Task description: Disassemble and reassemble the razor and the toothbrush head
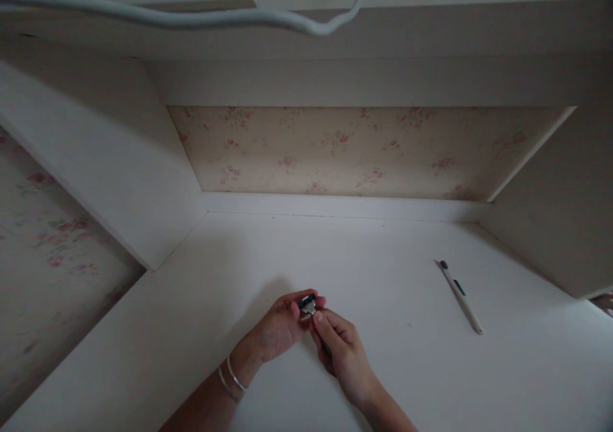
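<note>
Both my hands meet over the middle of a white desk [412, 381]. My left hand [280, 326], with thin bangles on the wrist, is closed around a small black and silver object [307, 305], pinching it at the fingertips. My right hand [341, 352] is also closed, its fingertips touching the same object from the right; something dark shows under its fingers. I cannot make out what the object is.
A white pen [460, 296] with a dark tip lies on the desk to the right. White side panels [110, 176] and a floral-papered back wall [364, 154] enclose the desk. A white cable [191, 16] hangs across the top shelf.
</note>
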### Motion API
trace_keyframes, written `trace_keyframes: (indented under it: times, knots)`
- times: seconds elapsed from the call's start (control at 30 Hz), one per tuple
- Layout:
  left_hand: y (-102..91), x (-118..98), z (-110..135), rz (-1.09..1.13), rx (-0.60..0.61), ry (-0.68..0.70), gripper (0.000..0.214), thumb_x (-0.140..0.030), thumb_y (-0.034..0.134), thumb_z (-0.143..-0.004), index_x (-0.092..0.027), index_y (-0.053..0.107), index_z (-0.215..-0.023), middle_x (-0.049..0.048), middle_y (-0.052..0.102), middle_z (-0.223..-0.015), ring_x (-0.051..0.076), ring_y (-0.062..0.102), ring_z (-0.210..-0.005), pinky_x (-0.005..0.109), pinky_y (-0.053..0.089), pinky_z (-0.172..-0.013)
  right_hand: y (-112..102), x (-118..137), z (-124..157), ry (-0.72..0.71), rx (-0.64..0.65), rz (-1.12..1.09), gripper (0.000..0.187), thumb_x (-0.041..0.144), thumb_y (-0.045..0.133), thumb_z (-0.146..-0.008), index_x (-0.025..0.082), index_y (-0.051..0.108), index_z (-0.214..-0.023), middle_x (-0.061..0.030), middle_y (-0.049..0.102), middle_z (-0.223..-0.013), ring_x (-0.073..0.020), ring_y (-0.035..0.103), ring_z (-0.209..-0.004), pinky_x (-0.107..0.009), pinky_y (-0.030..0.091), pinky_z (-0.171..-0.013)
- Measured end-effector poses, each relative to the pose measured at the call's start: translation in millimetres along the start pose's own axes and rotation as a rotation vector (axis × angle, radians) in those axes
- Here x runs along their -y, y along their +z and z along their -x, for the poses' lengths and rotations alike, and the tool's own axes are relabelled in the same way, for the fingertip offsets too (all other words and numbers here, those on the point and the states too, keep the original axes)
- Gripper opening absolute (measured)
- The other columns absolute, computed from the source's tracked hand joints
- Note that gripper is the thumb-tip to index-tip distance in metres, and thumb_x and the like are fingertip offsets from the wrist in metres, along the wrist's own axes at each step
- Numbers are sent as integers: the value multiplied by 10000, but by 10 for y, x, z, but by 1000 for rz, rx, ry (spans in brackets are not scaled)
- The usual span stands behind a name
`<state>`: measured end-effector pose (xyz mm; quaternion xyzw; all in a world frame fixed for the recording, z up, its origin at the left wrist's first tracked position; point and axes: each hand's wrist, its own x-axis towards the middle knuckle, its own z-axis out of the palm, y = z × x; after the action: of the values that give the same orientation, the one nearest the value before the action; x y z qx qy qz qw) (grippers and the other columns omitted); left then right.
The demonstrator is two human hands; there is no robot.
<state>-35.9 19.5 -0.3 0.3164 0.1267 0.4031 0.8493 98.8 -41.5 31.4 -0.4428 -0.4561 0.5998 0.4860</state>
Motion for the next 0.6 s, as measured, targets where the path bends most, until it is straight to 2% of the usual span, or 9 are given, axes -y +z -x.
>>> trace_keyframes:
  times: [0.27, 0.6]
  knots:
    - [-26, 1, 2, 4, 8, 7, 372, -297, 743, -719, -199, 678, -1072, 85, 692, -1092, 174, 605, -969, 280, 414, -828, 30, -31, -18, 28, -27, -50, 451, 581, 476, -854, 184, 427, -644, 91, 309, -464, -40, 200, -380, -201, 119, -358]
    - [-27, 10, -2, -24, -8, 13, 375, -332, 737, -719, -201, 682, -1066, 83, 696, -1081, 182, 595, -1003, 291, 404, -867, 34, -26, -23, 28, -24, -49, 479, 614, 482, -832, 195, 399, -617, 92, 302, -452, -42, 202, -366, -212, 109, -366]
